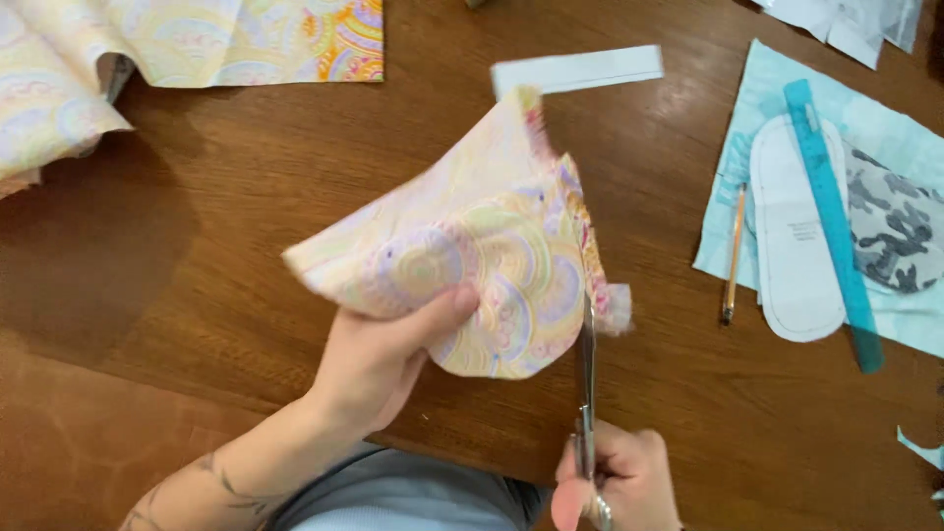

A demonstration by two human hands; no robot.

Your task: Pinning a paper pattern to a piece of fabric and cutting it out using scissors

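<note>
Brown wooden table fills our view, and above its near edge we hold up a curved piece of pastel swirl-patterned fabric, its long axis slanting from lower left to upper right. Our left hand pinches its lower edge between thumb and fingers, while our right hand, closed around the scissors, sits just below and right, blades pointing straight up along the fabric's right edge. A pencil, paper sole pattern and teal ruler lie well apart on the right.
</note>
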